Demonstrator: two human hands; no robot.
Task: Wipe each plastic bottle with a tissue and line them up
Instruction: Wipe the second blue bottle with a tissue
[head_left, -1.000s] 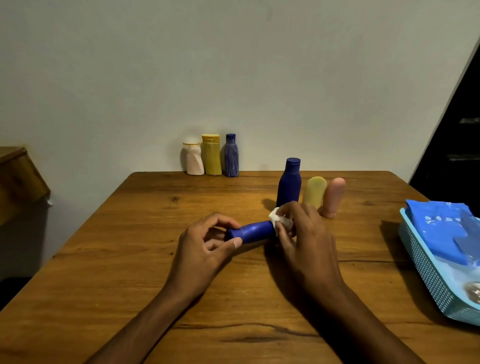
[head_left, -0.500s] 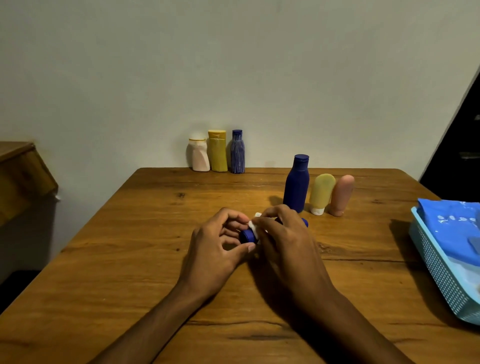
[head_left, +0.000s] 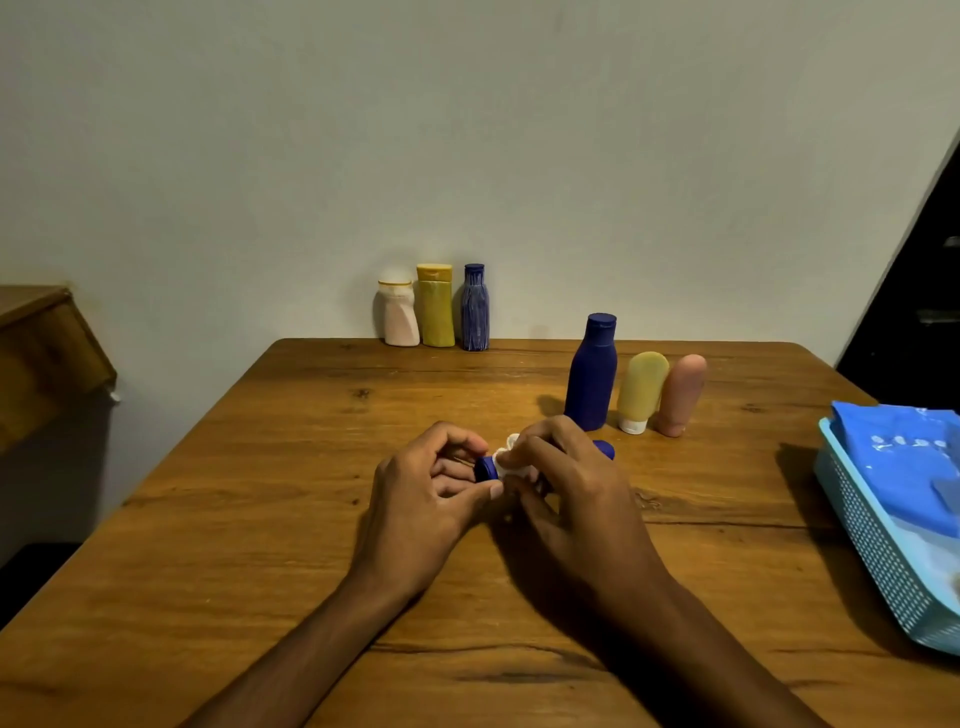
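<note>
Left hand (head_left: 431, 493) pinched bottle (head_left: 602, 448) cap end; right hand (head_left: 566, 483) gripped tissue (head_left: 506, 457) round body. Bottle likely light, stiff, slippery; hold ends.

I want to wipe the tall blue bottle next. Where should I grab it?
Hold the tall blue bottle round its wide middle, coming from its left side. It stands upright, and the yellow tube stands close on its right, so the left is free.

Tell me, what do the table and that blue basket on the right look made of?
The table looks like varnished wood: grain lines, dark knots, a soft sheen. The basket looks like moulded plastic, light blue, its wall a grid of small holes. Neither can be confirmed by look alone.
</note>
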